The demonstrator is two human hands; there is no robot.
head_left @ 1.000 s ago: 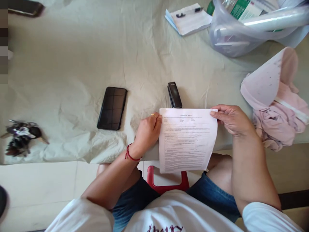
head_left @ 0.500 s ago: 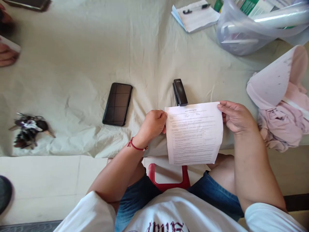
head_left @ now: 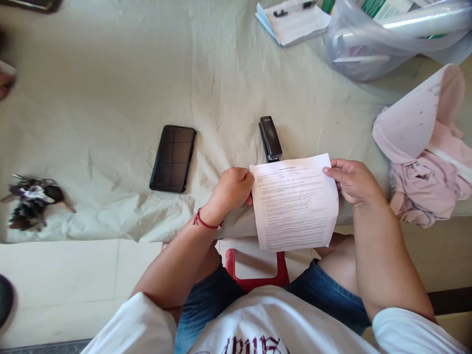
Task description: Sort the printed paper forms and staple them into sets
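A printed sheet of paper (head_left: 295, 206) hangs between my two hands over the table's front edge, its text facing me. My left hand (head_left: 233, 189) pinches its upper left corner, fingers curled into a fist. At the upper right corner, my right hand (head_left: 350, 178) grips the sheet with the thumb in front and the fingers behind. Just beyond the paper's top edge lies a black stapler (head_left: 271, 137), its near end close to or slightly behind the sheet. Left of it, a dark smartphone (head_left: 173, 158) rests flat on the cloth.
Keys (head_left: 35, 199) lie at the far left. Pink cloth with a stiff visor (head_left: 416, 147) sits at the right. Behind are a plastic bag (head_left: 361, 59) and a paper stack (head_left: 298, 24) with a pen. Another person's hand (head_left: 5, 81) shows at the left edge. A red stool (head_left: 230, 263) is below.
The view has shifted slightly, so things on the table appear a little further left. My right thumb sits lower on the sheet's corner. Both hands still hold the paper.
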